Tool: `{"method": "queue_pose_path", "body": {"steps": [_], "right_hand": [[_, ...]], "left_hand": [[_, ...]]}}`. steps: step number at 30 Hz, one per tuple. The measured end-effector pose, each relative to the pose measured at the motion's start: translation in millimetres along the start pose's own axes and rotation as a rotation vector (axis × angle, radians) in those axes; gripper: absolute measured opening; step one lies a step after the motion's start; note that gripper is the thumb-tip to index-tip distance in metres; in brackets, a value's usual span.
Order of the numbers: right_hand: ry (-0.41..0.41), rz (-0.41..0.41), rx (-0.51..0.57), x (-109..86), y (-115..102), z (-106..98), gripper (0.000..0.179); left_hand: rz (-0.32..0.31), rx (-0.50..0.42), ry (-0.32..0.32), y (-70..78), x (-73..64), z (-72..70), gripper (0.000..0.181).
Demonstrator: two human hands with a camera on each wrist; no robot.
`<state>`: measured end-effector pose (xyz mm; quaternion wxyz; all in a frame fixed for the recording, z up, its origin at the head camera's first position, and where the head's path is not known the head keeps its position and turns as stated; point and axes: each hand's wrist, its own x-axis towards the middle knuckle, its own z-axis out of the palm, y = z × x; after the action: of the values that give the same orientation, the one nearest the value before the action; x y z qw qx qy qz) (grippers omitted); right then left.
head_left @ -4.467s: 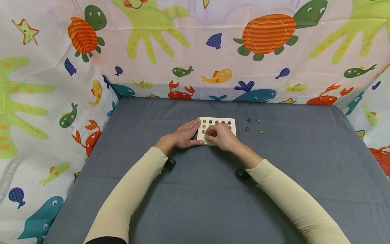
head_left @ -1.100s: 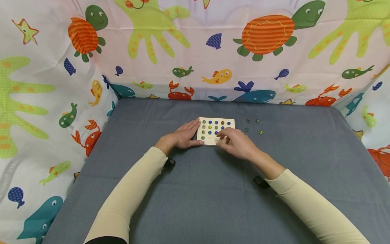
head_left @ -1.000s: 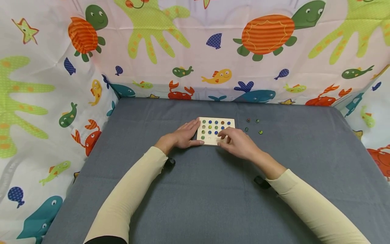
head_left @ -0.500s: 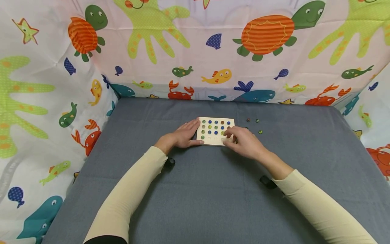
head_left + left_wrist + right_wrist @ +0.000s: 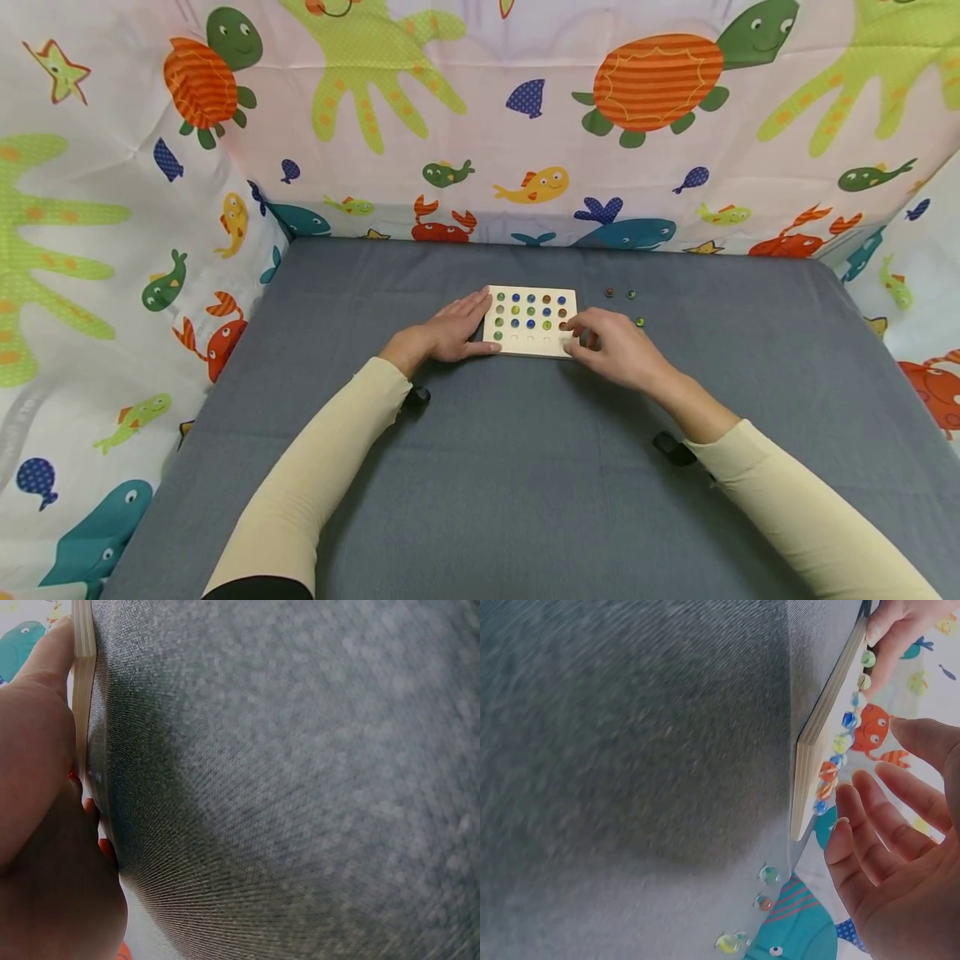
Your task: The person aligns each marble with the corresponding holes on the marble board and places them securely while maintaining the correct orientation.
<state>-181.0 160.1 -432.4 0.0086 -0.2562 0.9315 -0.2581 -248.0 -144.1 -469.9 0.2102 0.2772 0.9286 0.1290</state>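
Note:
A pale wooden board [image 5: 522,348] lies on the cloth, glass marbles [image 5: 531,311] filling its back rows. In the front row, a green marble [image 5: 498,336] sits at the left end, with bare hollows beside it. My left hand [image 5: 457,327] rests against the board's left side, fingers extended, thumb at the front corner. My right hand [image 5: 611,346] is at the board's right edge, thumb and forefinger apart near the front corner. In the right wrist view its fingers [image 5: 900,832] are loosely bent, with nothing visible between them.
Several loose marbles lie right of the board, among them a reddish marble [image 5: 609,292], a green marble [image 5: 631,294] and a yellow-green marble [image 5: 640,322]. Grey cloth [image 5: 480,500] covers the table. A sea-animal printed curtain [image 5: 480,108] stands behind and at the sides.
The green marble, earlier under my right fingertips, now sits in the front-left hollow. My right hand has let go and slid rightward along the board to its right edge. My left hand stays put.

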Motion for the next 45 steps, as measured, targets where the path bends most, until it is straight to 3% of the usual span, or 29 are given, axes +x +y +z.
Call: {"method": "queue_pose_path", "body": {"steps": [11, 20, 29, 45], "right_hand": [[0.028, 0.061, -0.047, -7.8, 11, -9, 0.029], [0.03, 0.071, -0.041, -13.4, 17, -14, 0.031], [0.037, 0.096, -0.059, -18.1, 25, -20, 0.031], [0.073, 0.105, -0.076, -26.1, 42, -27, 0.027]], "left_hand": [[-0.002, -0.01, -0.003, -2.8, 3.4, 2.3, 0.098], [0.001, 0.006, 0.005, 6.5, -5.2, -3.2, 0.096], [0.003, -0.013, 0.007, -4.5, 7.0, 5.4, 0.098], [-0.005, -0.027, -0.001, -3.5, 4.4, 4.0, 0.098]]}}
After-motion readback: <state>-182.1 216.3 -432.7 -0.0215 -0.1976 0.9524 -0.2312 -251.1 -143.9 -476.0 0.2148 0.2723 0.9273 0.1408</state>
